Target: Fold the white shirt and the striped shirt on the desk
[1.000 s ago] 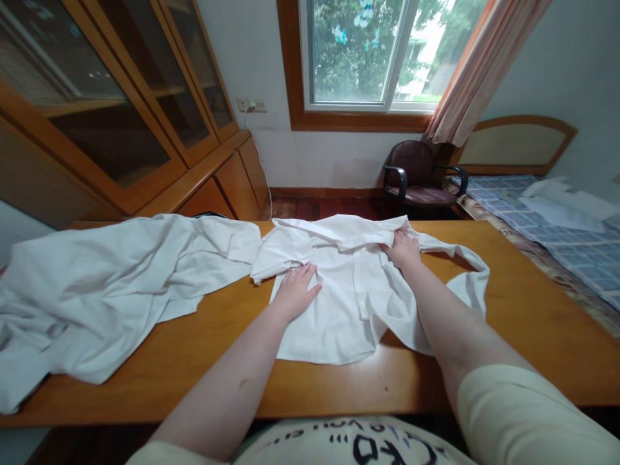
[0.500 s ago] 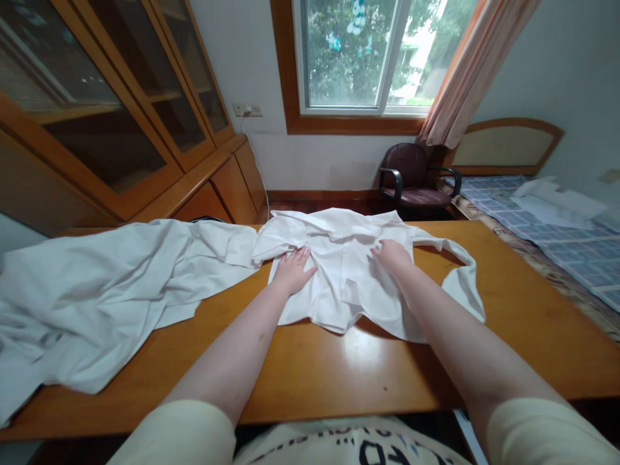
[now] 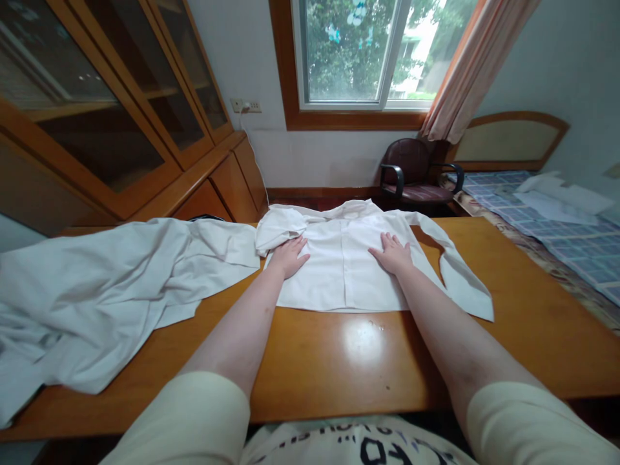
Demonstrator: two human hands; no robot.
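A white button-up shirt (image 3: 329, 278) lies front side up on the wooden table (image 3: 310, 368), its collar toward the window and its hem toward me. Near the shirt's left side, my left hand (image 3: 289, 256) rests flat with fingers stretched, just below the bunched sleeve. My right hand (image 3: 393, 254) lies spread on the right half of the chest. The right sleeve (image 3: 455, 265) trails off over the tabletop. Neither hand grips the cloth.
A large heap of white cloth (image 3: 130, 278) covers the table's left part, touching or nearly touching the shirt's bunched sleeve. Beyond the table stand a glass-door cabinet (image 3: 145, 97), a dark red armchair (image 3: 411, 171) and a bed (image 3: 571, 219) with papers or cloth on it.
The shirt has gone from wrinkled to mostly smooth, with its hem now straighter. My right hand has opened out flat, and the right sleeve lies straighter.
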